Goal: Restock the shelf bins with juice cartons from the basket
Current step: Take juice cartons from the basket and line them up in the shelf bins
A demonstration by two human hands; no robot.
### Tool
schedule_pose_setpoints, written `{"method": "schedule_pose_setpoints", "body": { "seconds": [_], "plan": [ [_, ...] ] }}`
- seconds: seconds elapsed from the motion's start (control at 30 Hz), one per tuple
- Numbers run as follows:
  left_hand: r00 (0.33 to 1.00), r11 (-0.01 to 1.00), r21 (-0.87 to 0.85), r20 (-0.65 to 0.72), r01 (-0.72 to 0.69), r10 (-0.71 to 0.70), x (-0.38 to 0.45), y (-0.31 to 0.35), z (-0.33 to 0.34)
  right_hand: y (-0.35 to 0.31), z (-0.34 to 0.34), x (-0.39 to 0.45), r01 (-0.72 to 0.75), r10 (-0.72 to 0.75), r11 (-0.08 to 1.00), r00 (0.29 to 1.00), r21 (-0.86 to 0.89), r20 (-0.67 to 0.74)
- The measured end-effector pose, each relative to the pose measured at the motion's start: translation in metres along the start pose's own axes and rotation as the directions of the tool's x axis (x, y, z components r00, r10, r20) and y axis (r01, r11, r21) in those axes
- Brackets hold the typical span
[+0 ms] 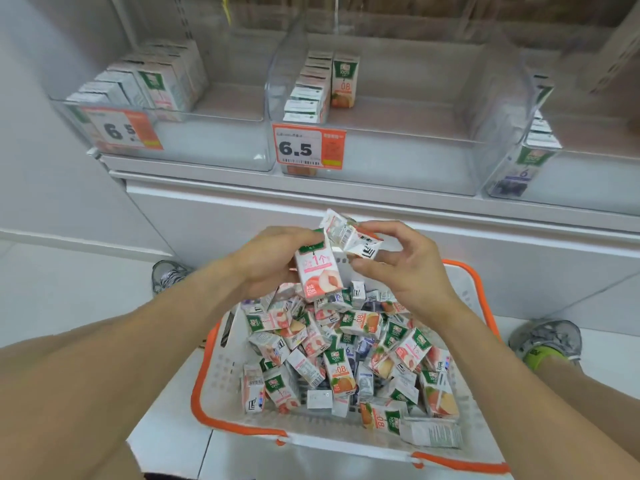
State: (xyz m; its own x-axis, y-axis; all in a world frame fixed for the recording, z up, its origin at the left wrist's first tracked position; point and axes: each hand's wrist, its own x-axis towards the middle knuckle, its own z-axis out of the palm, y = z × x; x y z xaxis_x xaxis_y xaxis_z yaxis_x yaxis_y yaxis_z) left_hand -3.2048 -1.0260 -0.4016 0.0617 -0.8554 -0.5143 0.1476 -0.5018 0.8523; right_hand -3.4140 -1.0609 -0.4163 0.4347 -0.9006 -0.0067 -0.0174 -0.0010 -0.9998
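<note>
- Your left hand (pixel 273 258) grips an upright peach carton (pixel 320 273) at centre frame, fingers curled round its left side; the pink-and-white face reads "1个" under a green crest.
- Your right hand (pixel 401 265) pinches a second carton (pixel 349 235), tilted and touching the first one's top right; its white side shows a barcode.
- Both cartons hang above the basket (pixel 464 271), a white perforated plastic tub with an orange rim, in the lower middle of the frame.
- The basket holds a loose heap (pixel 346 355) of small boxy cartons; several read "100%" and "08".
- Clear plastic bins sit on the white shelf (pixel 381 199) across the top.
- The left bin (pixel 214 140) and the middle bin (pixel 398 161) each carry an orange tag reading "6.5"; both hold rows of cartons.
- The right bin (pixel 509 140) holds cartons marked "6".
- Grey shoes show at mid left (pixel 169 273) and lower right (pixel 547 341).
</note>
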Motion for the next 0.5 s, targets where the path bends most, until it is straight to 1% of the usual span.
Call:
{"method": "schedule_pose_setpoints", "body": {
  "seconds": [0.1,0.2,0.27,0.33,0.4,0.5],
  "plan": [
    [0.998,0.999,0.016,0.049,-0.035,0.034,-0.010,0.035,-0.004,-0.018,0.007,0.004,0.100,-0.100,0.995,0.995,0.017,0.024],
    [0.983,0.992,0.023,0.139,-0.124,0.119,-0.017,0.054,-0.006,-0.031,0.013,0.005,0.188,-0.189,0.982,0.980,0.024,0.057],
    [0.977,0.984,0.018,0.127,-0.177,0.173,-0.019,0.058,-0.006,-0.041,0.012,0.007,0.211,-0.211,0.977,0.977,-0.016,0.032],
    [0.975,0.979,0.012,0.099,-0.203,0.200,-0.019,0.060,-0.006,-0.051,0.009,0.011,0.206,-0.208,0.977,0.978,-0.059,-0.018],
    [0.969,0.973,0.020,0.100,-0.228,0.225,-0.020,0.062,-0.007,-0.063,0.006,0.016,0.148,-0.151,0.987,0.988,-0.069,-0.043],
    [0.937,0.929,0.144,0.130,-0.341,0.324,-0.019,0.069,-0.008,-0.080,0.001,0.026,0.079,-0.083,0.989,0.996,-0.126,-0.021]
  ]
}}
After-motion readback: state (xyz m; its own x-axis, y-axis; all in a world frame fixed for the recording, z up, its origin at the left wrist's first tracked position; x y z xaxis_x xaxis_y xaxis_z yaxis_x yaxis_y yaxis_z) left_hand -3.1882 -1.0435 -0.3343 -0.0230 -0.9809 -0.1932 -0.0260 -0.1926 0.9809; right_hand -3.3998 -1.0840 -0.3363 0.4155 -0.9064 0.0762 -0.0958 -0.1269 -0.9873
